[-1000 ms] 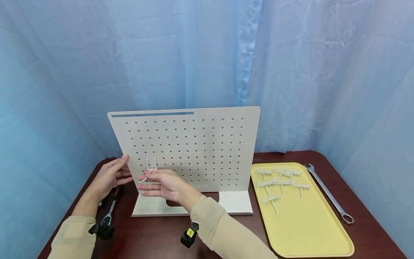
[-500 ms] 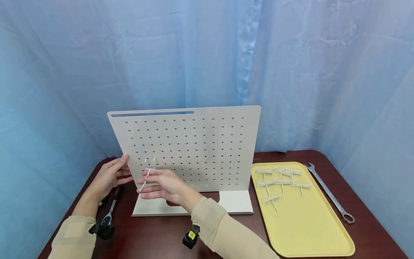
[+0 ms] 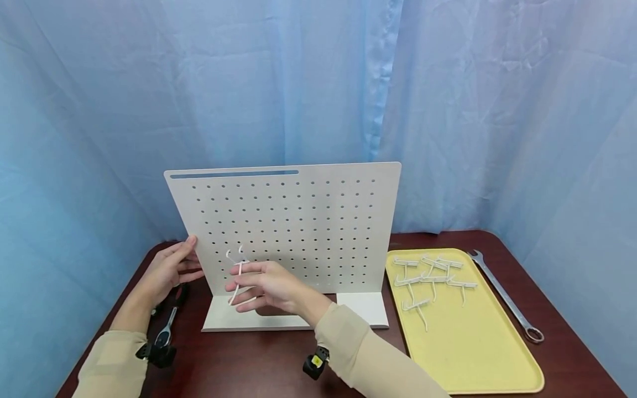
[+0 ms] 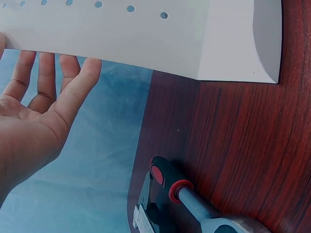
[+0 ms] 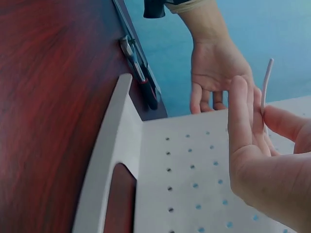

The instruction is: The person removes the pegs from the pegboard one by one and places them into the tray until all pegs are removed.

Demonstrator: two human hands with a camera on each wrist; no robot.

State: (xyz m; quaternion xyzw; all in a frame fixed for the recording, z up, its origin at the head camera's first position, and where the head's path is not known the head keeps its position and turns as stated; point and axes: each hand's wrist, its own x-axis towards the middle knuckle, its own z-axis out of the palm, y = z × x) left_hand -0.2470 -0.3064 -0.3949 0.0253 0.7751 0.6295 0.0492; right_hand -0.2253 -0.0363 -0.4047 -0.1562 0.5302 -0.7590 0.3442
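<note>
A white pegboard point(image 3: 298, 221) stands upright on its white base. At its left edge, my left hand point(image 3: 166, 271) grips the board, thumb on the front and fingers behind. In the left wrist view, the fingers of this hand point(image 4: 39, 121) reach past the board's edge. My right hand point(image 3: 271, 284) pinches a white wire pegboard hook point(image 3: 240, 271) between thumb and fingers, low in front of the board's left part. The hook's two prongs point up toward the holes and its stem hangs downward. In the right wrist view, the hook's stem point(image 5: 267, 80) sticks out past the thumb.
A yellow tray point(image 3: 473, 354) on the right holds several white hooks point(image 3: 434, 280). Beside it lies a combination wrench point(image 3: 507, 298). A ratchet point(image 4: 194, 204) with a black and red handle and another dark tool point(image 4: 146, 213) lie left of the board. Blue curtains surround the table.
My right hand has shifted right and slightly down with the hook, whose stem has swung from pointing left to hanging down. The left hand stays at the board's edge.
</note>
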